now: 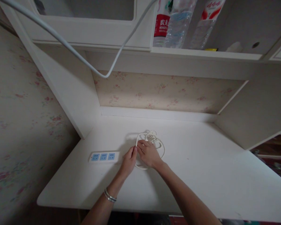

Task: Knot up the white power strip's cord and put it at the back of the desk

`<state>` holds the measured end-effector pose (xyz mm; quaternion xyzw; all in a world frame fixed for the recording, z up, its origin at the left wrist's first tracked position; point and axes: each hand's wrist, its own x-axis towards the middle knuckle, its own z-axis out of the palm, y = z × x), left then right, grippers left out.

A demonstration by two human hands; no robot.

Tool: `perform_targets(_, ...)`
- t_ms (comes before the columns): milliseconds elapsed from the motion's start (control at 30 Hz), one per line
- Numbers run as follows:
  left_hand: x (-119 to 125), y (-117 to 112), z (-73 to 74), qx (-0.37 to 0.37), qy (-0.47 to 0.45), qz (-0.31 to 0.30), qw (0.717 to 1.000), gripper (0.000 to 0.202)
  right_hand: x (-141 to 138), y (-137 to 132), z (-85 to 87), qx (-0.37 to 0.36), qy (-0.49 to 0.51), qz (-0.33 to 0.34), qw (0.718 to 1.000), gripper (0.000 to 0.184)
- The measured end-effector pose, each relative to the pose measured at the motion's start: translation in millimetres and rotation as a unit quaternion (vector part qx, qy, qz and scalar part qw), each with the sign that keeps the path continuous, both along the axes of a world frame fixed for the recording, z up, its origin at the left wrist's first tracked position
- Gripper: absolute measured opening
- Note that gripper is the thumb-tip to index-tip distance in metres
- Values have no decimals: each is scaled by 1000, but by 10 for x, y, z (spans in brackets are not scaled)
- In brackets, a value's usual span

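Note:
A white power cord (pixel 164 149) lies in a loose, tangled coil on the white desk. My left hand (pixel 129 160), with bangles at its wrist, pinches a stretch of this cord at the coil's left side. Close against it, my right hand (pixel 149 154) has its fingers curled on the cord too, partly over the coil. Its fingertips meet those of the left hand. To the left of my hands a white power strip (pixel 104 157) with three blue socket panels lies flat, sockets up. Where the cord joins the strip is hidden.
The white desk (pixel 201 175) spreads under my hands. Above it runs a shelf (pixel 206 54) with plastic bottles (pixel 179 25). A thick pale cable (pixel 84 59) hangs across the upper left, near the camera. Side panels (pixel 72 90) bound the desk.

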<state>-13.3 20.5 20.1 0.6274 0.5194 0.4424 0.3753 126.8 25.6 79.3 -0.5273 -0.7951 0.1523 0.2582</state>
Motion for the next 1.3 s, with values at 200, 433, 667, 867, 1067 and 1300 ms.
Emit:
perform_targets(200,-50,-19,51,37,13,-35,999,40,93,-72,179,-92,-153,60,982,27)
perform_targets(433,-70,-67,79,39,9,-53,998,37,50,-62,120,-155,-52,91,982,23)
perform_targets(667,-61,-105,95,42,0,-13,999,34,82,43,223,-140,-39,121,982,28)
perform_targets(867,-109,-101,84,86,89,-3,992,39,252,90,370,-11,-164,76,983,29)
perform_targets(1067,-334,17,-12,111,188,26,976,38,1085,230,531,26,-230,-1,973,35)
perform_targets(1300,-559,374,-35,76,261,31,962,36,2800,171,418,23,-272,-163,948,38)
